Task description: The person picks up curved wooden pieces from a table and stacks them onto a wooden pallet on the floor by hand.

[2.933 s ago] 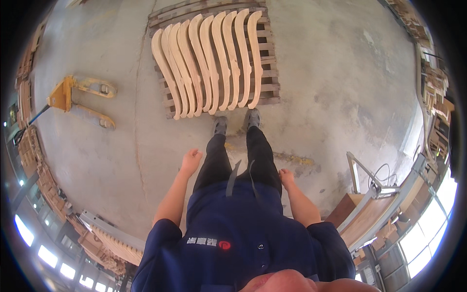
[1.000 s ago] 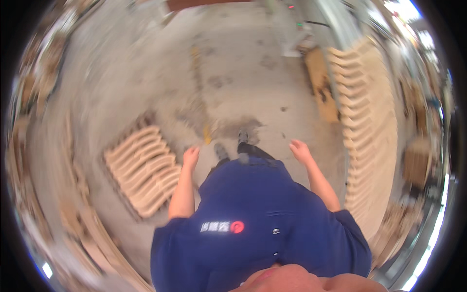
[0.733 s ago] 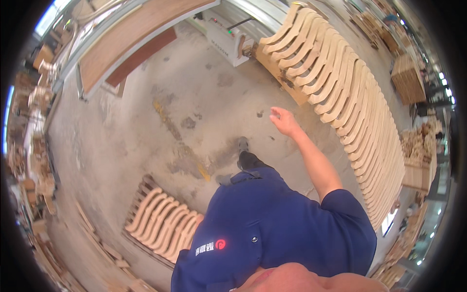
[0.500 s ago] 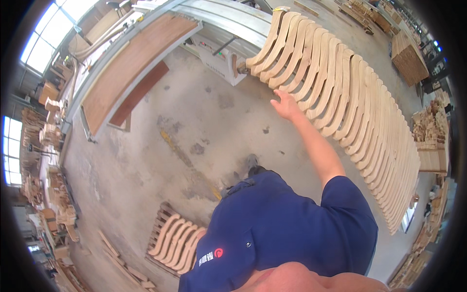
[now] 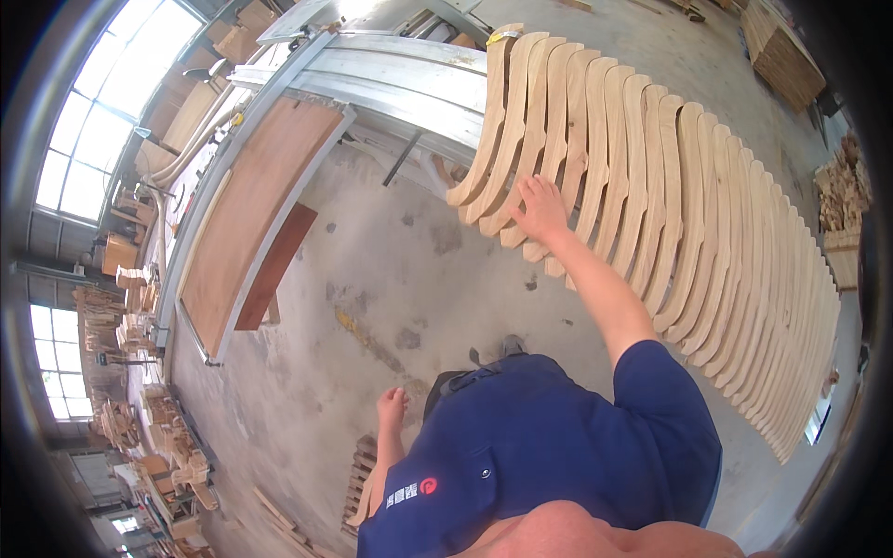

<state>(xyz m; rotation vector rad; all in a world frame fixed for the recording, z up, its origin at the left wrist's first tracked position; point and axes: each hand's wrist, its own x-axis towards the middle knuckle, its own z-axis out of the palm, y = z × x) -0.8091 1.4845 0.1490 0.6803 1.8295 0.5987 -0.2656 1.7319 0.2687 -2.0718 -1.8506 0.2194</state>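
A long row of curved, pale wooden chair legs [image 5: 609,153] runs from the upper middle to the right side, the pieces side by side. Over the near end of this row lies my right hand [image 5: 539,212], its fingers stretched across a few legs, seemingly touching them and not wrapped round any. My left hand [image 5: 393,405] hangs low beside my body, fingers curled in, with nothing visible in it. Below it, a smaller stack of similar curved pieces [image 5: 360,479] shows in part, mostly hidden by my left arm and shirt.
A metal machine table [image 5: 400,79] adjoins the row's left end. Left of it stands a sliding panel with a brown board [image 5: 251,186]. Wood strips [image 5: 284,521] lie on the floor at lower left. Stacked timber [image 5: 781,56] stands at the far right, and benches with wooden parts line the left.
My right hand has moved from the row's near edge onto the legs. My left hand has come into view, raised from the smaller stack. The view has shifted.
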